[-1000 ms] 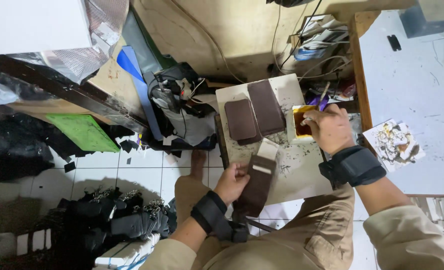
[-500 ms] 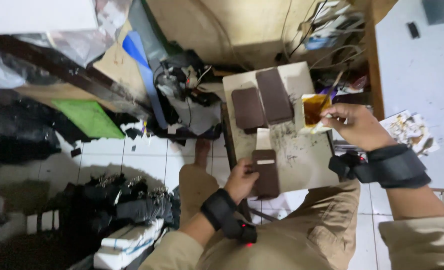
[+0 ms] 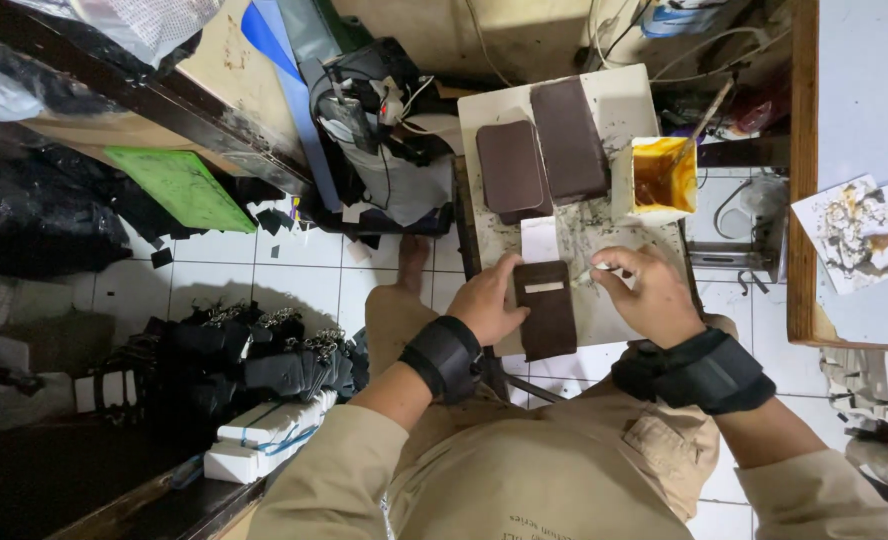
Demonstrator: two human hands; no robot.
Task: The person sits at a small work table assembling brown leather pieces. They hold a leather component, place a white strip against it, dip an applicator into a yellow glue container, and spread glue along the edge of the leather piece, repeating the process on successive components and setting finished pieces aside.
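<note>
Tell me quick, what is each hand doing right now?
Left hand: partly open, fingers resting on the dark brown leather piece, pinning it to the small white table.
Right hand: closed on a thin brush.

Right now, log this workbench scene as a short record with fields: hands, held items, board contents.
left hand: holds down a dark brown leather piece at its left edge
right hand: grips a thin brush just right of that piece
work board: white, stained
also on board: two dark brown stacks at the far end, open container of amber glue at right
wrists: black straps on both
</note>
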